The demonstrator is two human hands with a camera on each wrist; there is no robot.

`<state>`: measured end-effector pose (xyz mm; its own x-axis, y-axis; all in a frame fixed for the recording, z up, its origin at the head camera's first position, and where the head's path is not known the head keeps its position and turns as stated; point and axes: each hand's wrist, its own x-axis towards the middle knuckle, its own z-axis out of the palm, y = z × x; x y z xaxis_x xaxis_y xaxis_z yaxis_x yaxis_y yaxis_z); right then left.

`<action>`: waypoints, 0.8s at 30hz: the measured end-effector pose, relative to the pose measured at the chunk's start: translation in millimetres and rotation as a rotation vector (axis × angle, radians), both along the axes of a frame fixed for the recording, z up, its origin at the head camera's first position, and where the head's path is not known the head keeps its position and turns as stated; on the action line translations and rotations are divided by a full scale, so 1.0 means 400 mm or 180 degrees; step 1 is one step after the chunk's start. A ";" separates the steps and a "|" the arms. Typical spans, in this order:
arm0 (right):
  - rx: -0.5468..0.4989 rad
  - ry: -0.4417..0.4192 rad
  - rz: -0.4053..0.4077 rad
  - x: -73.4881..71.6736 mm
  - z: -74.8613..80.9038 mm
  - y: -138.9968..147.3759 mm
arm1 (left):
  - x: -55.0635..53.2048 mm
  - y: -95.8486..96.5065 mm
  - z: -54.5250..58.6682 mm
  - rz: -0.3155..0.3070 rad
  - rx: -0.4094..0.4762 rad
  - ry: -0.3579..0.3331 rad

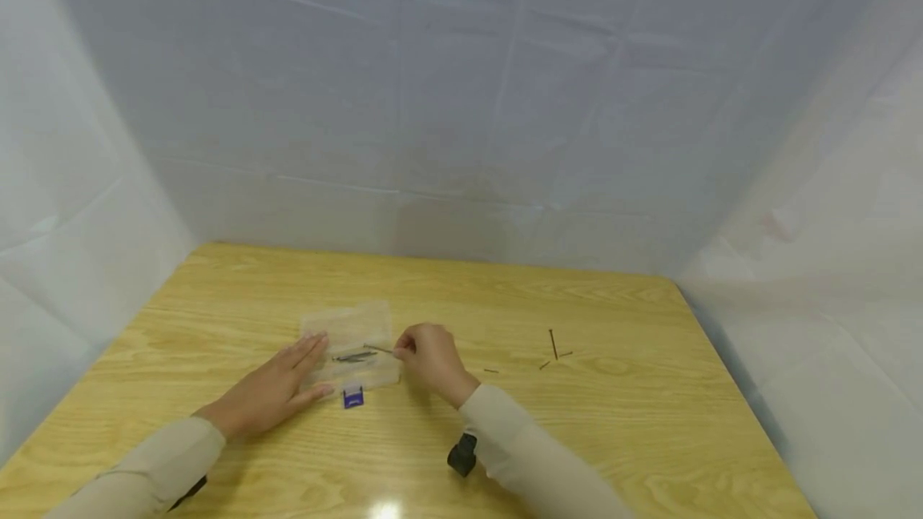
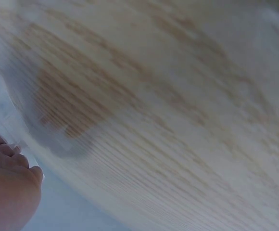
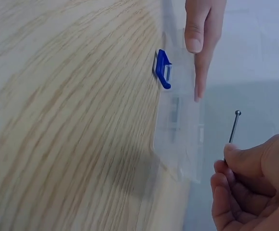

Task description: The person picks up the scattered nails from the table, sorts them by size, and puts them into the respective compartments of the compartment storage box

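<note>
A clear plastic box [image 1: 353, 317] with a blue latch [image 1: 353, 400] at its near edge lies on the wooden table. Several nails [image 1: 355, 358] form a small bunch in the box. My left hand [image 1: 274, 392] rests on the box's left side, its fingers stretched out and the thumb near the latch. At the box's right edge, my right hand [image 1: 431, 359] pinches one thin metal nail [image 3: 234, 128] between thumb and fingers. The round head of that nail points away from the fingertips, over the box in the head view.
To the right, a long dark nail [image 1: 553, 344] lies beside two short ones, and another short nail [image 1: 491, 371] lies nearer my right hand. White sheeting [image 1: 461, 102] encloses the wooden table [image 1: 649, 423] at the back and sides.
</note>
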<state>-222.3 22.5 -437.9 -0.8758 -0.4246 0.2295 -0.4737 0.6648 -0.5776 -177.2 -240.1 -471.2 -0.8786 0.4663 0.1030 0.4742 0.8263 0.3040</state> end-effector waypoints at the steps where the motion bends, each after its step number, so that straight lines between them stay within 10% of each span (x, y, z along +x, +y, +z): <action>1: 0.0000 0.0002 -0.0002 -0.001 -0.002 -0.009 | 0.000 0.000 0.000 -0.0001 0.0005 0.0001; 24: -0.0453 -0.0551 -0.0052 -0.039 -0.045 -0.091 | -0.009 -0.005 -0.008 0.0042 -0.0009 -0.0068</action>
<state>-237.8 -14.0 -455.9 -0.9138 -0.3842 0.1318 -0.3492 0.5775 -0.7380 -180.8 -242.0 -474.3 -0.8866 0.4550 0.0827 0.4567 0.8333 0.3116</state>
